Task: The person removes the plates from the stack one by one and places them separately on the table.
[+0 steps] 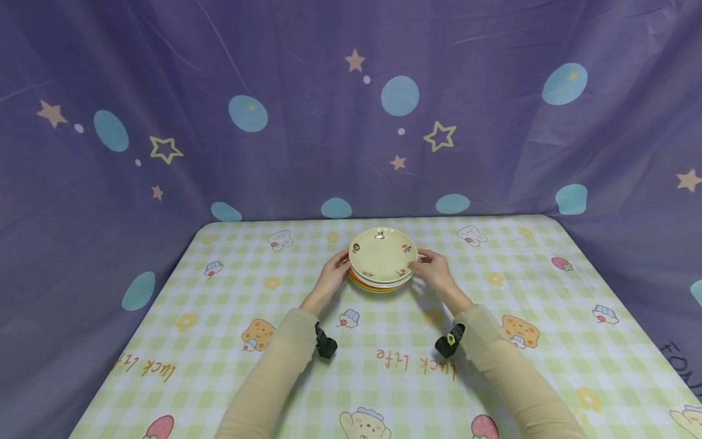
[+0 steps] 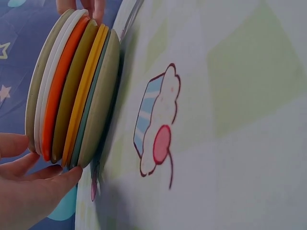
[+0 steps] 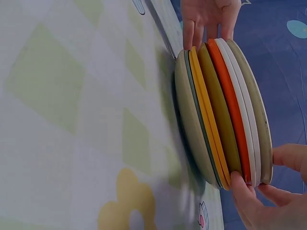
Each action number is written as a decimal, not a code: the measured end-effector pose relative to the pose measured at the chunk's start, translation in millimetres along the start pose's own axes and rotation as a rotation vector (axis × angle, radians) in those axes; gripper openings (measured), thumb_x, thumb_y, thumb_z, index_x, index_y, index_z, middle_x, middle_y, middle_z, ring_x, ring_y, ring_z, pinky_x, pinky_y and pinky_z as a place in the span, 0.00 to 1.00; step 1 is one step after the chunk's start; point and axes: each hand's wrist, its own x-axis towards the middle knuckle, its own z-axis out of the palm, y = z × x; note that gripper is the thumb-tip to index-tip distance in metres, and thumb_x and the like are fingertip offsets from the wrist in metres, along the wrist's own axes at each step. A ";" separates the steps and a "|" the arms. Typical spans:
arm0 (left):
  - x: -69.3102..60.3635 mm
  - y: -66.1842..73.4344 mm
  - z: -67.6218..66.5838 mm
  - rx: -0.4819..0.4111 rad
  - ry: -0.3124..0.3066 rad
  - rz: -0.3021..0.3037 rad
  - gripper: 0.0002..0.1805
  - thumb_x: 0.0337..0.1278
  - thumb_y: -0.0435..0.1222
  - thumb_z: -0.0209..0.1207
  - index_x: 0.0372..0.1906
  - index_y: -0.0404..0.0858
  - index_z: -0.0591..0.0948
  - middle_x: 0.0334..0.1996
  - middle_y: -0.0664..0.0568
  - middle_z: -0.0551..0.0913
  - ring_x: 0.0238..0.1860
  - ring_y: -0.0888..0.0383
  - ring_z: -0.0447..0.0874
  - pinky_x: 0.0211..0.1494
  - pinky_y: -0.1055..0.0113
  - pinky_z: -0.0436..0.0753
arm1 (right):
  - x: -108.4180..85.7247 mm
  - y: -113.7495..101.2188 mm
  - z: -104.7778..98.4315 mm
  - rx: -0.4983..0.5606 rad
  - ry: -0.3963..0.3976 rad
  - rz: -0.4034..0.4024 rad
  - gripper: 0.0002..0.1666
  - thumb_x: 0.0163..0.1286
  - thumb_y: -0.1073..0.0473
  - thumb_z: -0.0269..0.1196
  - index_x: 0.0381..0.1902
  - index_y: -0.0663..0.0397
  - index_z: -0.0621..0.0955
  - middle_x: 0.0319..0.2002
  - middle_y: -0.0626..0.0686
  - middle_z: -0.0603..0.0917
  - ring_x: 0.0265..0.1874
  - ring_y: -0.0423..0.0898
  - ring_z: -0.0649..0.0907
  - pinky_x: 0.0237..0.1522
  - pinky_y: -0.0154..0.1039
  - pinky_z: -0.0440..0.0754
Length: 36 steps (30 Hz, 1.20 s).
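Observation:
A stack of several plates (image 1: 382, 256) is between my two hands, toward the far side of the table. The top plate is cream with small printed pictures near its rim. Below it, the left wrist view shows white, orange, olive, yellow and teal rims, with a cream plate (image 2: 103, 96) at the bottom. My left hand (image 1: 331, 274) grips the stack's left edge, its thumb low against the lower plates. On the opposite edge, my right hand (image 1: 436, 271) holds the rims, with one finger at the top plate. Whether the stack touches the table, I cannot tell.
A green-and-white checked cloth with cartoon prints covers the table (image 1: 406, 396). Just behind the table's far edge hangs a purple curtain (image 1: 307, 164) with stars and blue ovals, which also runs along both sides. Black wrist cameras sit at both sleeves.

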 end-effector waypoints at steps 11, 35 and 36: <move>1.6 -1.4 2.0 -0.019 0.023 -0.017 0.25 0.60 0.29 0.45 0.63 0.33 0.61 0.63 0.41 0.61 0.63 0.49 0.59 0.63 0.61 0.64 | 0.2 -2.7 -2.7 0.003 0.013 -0.007 0.28 0.56 0.69 0.57 0.56 0.71 0.68 0.31 0.56 0.77 0.19 0.37 0.77 0.32 0.33 0.81; 4.0 -5.6 5.8 0.041 0.094 -0.038 0.25 0.58 0.29 0.48 0.63 0.35 0.63 0.61 0.42 0.65 0.61 0.50 0.62 0.64 0.62 0.63 | -9.8 -7.8 -48.0 0.149 -0.016 0.033 0.30 0.61 0.71 0.52 0.61 0.72 0.60 0.30 0.53 0.73 0.21 0.36 0.78 0.38 0.36 0.82; 4.1 -5.9 5.6 0.040 0.094 -0.041 0.25 0.58 0.29 0.48 0.63 0.36 0.63 0.61 0.42 0.65 0.61 0.50 0.62 0.64 0.62 0.63 | -10.0 -7.9 -51.3 0.145 -0.015 0.035 0.30 0.62 0.70 0.52 0.61 0.72 0.59 0.30 0.52 0.73 0.21 0.36 0.78 0.38 0.35 0.82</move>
